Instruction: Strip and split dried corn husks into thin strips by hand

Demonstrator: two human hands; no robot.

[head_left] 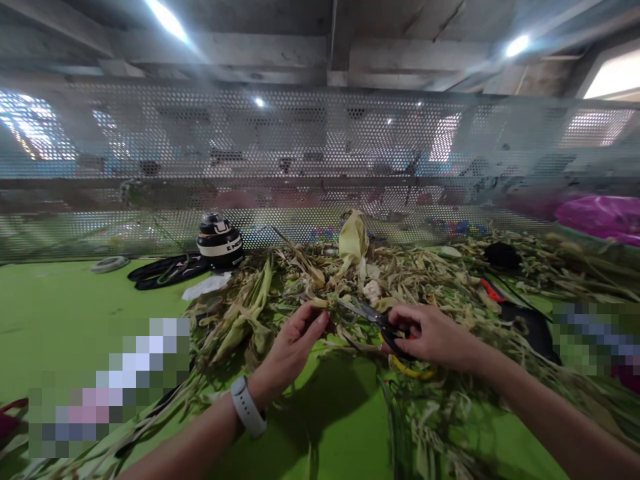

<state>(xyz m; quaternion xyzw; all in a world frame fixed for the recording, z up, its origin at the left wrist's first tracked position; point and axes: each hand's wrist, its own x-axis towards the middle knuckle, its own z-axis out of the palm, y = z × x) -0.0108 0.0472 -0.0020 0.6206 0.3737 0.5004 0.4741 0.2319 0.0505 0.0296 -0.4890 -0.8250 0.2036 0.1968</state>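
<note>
My right hand (425, 335) is closed round the black handles of a pair of scissors (373, 313), whose blades point left. Just left of the blade tips, my left hand (299, 333) has its thumb and fingers pinched together. A pale green strip of plant matter (324, 303) shows at its fingertips; how firmly it is held is hard to see. Behind both hands lies a heap of dried husks and leaves (420, 273). A folded yellowish husk (353, 240) stands up from it. Below the scissors rests a roll of yellow tape (415, 369).
On the green table (330, 420), a black bottle (220, 243) stands back left beside a black flat item (165, 269) and white tissue (207, 285). Longer green husks (250, 310) lie left of my hands. A perforated metal screen (300, 147) closes the back. Right sits a black-and-red object (520, 320).
</note>
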